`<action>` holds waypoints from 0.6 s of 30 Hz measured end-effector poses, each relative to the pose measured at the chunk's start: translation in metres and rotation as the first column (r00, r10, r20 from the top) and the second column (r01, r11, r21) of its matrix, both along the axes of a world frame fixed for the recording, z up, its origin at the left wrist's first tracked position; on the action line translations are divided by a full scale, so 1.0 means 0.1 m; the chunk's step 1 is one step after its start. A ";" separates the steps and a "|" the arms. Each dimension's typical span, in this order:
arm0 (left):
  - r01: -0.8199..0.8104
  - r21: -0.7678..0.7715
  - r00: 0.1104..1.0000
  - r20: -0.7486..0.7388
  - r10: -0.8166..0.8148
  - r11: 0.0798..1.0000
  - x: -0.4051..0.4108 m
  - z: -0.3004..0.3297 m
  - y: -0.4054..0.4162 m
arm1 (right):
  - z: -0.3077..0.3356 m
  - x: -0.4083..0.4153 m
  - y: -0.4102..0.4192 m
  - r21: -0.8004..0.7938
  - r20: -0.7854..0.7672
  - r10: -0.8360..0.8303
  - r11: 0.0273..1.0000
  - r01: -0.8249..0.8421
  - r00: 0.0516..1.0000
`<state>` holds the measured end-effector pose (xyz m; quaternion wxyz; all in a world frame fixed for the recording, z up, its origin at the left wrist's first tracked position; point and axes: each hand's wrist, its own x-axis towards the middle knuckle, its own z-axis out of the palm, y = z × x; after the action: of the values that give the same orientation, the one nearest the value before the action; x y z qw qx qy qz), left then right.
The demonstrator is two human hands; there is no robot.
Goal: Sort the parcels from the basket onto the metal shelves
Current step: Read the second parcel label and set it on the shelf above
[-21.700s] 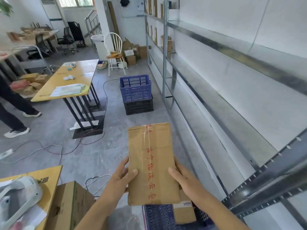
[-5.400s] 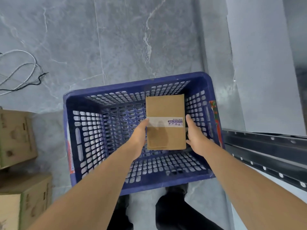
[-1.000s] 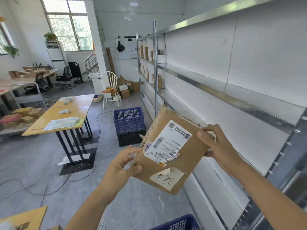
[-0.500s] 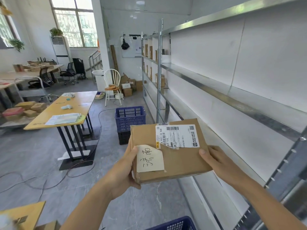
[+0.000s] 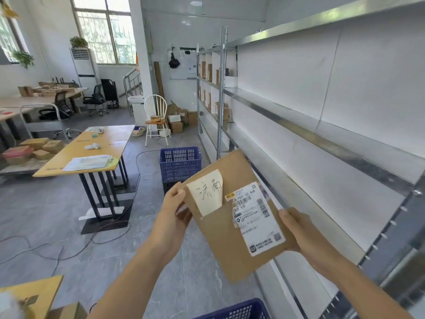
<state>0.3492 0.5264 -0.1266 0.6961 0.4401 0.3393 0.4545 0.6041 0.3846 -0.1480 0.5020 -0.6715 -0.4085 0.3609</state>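
I hold a flat brown cardboard parcel (image 5: 220, 236) up in front of me, tilted, with a white shipping label and a handwritten paper note on its face. My left hand (image 5: 171, 215) grips its upper left edge. My right hand (image 5: 299, 231) grips its right edge. The long metal shelves (image 5: 322, 139) run along the wall on my right, and the near bays are bare. The rim of the blue basket (image 5: 234, 311) shows at the bottom, just below the parcel.
Another blue basket (image 5: 180, 163) stacked on a black crate stands on the floor ahead. A yellow table (image 5: 89, 146) with papers is to the left, cables trail across the floor, and a white chair (image 5: 156, 118) stands further back. Parcels stand upright on the far shelves (image 5: 209, 88).
I have turned the parcel from lying level to standing on a slant, so the note now sits at the top and the label runs down its right side.
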 end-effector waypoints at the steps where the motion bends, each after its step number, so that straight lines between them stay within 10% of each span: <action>1: 0.007 -0.025 0.999 0.046 -0.006 1.000 0.03 -0.01 -0.03 | -0.06 -0.03 -0.02 -0.019 0.019 0.004 1.000 -0.004 1.000; 8: 0.313 0.007 0.932 -0.194 -0.306 0.950 0.13 -0.11 -0.21 | -0.13 -0.32 -0.22 -0.189 0.009 0.145 0.972 -0.140 0.989; 18: 0.276 0.048 0.937 -0.236 -0.257 0.960 0.80 -0.08 -0.41 | -0.02 0.24 -0.62 -0.077 -0.088 -0.075 0.995 0.069 0.993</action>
<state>0.4287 0.4859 -0.1348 0.6896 0.5588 0.3353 0.3158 0.6276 0.3223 -0.1501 0.5075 -0.6869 -0.3470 0.3876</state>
